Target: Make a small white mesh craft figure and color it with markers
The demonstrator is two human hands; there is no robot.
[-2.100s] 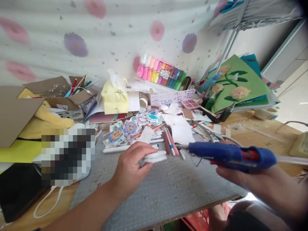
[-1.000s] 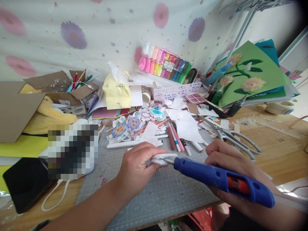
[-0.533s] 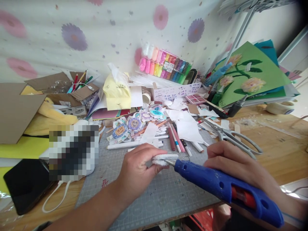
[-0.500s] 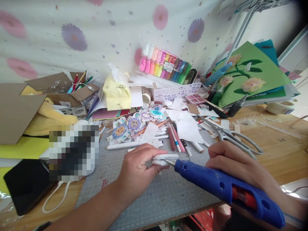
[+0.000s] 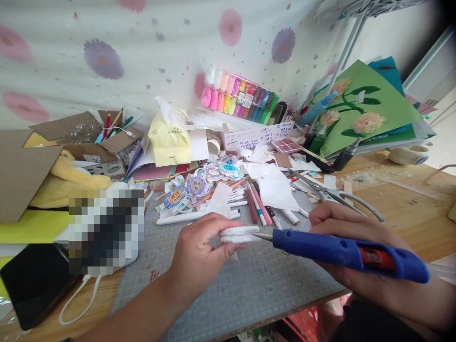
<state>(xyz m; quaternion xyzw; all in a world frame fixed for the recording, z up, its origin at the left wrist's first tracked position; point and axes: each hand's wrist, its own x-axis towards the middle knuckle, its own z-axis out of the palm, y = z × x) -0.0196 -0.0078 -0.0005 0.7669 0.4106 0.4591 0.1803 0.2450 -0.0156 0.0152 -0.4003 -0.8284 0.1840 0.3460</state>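
Between the thumb and fingers of my left hand is a white fuzzy pad, held edge-on. It shows two layers, one above the other, with a seam between them. My right hand grips a blue glue gun from its far side, and some fingers are hidden behind the body. A red part shows through an opening in the gun. Its thin metal nozzle points left and meets the right end of the pad; whether it touches cannot be made out. Both hands are above a grey cutting mat.
Scissors lie beyond my right hand. Several markers, white paper and decorated badge-like cutouts cover the mat's far part. A dark phone-like slab and a white cable lie at left; a tissue pack stands behind.
The glue gun has shifted right and turned more level, drawing its nozzle out from between the layers to the pad's right end. The pad has moved slightly left, its layers now closer together.
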